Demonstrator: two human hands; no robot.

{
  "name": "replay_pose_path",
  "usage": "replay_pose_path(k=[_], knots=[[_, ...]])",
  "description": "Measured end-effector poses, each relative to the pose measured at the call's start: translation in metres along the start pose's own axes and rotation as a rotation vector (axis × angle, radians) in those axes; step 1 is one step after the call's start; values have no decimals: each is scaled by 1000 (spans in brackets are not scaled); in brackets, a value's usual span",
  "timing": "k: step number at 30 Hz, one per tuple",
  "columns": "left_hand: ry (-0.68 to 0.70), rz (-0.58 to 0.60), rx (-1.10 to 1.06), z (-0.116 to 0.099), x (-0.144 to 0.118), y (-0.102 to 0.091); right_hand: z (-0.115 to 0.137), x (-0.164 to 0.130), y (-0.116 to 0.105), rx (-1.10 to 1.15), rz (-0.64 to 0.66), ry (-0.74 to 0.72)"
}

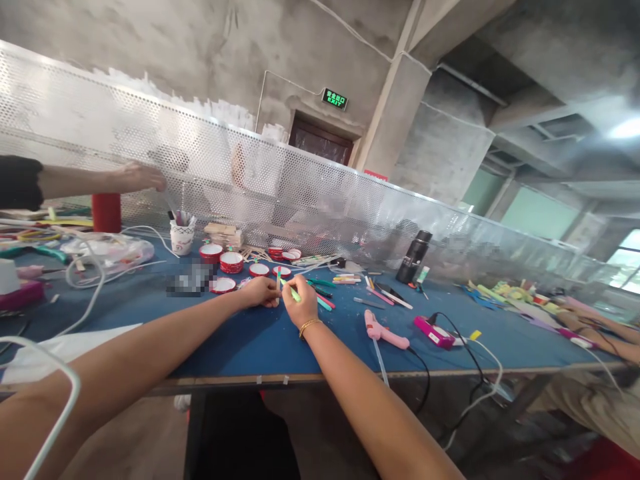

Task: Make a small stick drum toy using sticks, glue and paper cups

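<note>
My left hand [263, 293] is closed, pinching a thin flat stick [279, 279] upright above the blue table; the stick looks red near its top and pale lower down. My right hand [301, 301] wears a gold bracelet and grips a yellow-green marker [291, 291], its tip close to the stick. Just behind both hands lie round red-rimmed white discs [259, 269], with a stack of them [231, 262] farther left. More markers [325, 302] lie to the right of my right hand. Whether the marker touches the stick I cannot tell.
A pink glue gun [384, 331] and a magenta box [433, 332] with cables lie right. A black bottle [415, 256] and a pen cup [182, 236] stand farther back. A co-worker's hand [140, 178] reaches in from the left; another person's arms show far right.
</note>
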State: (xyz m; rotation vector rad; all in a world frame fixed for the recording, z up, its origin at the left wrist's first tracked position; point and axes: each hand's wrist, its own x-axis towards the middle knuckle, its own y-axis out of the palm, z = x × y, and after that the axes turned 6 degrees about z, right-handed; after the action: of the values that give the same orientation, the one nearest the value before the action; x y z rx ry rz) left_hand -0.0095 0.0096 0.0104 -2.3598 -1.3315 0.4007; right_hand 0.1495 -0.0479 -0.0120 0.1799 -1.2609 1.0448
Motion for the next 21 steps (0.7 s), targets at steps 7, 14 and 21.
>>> replay_pose_path(k=[7,14,21], knots=[[-12,-11,-4,-3,-3,0,2,0,1,5,20,-30],[11,-14,-17,-4,-6,1,2,0,2,1,25,-36],[17,-19,-46,-5,-7,2,0,1,3,-24,18,-42]])
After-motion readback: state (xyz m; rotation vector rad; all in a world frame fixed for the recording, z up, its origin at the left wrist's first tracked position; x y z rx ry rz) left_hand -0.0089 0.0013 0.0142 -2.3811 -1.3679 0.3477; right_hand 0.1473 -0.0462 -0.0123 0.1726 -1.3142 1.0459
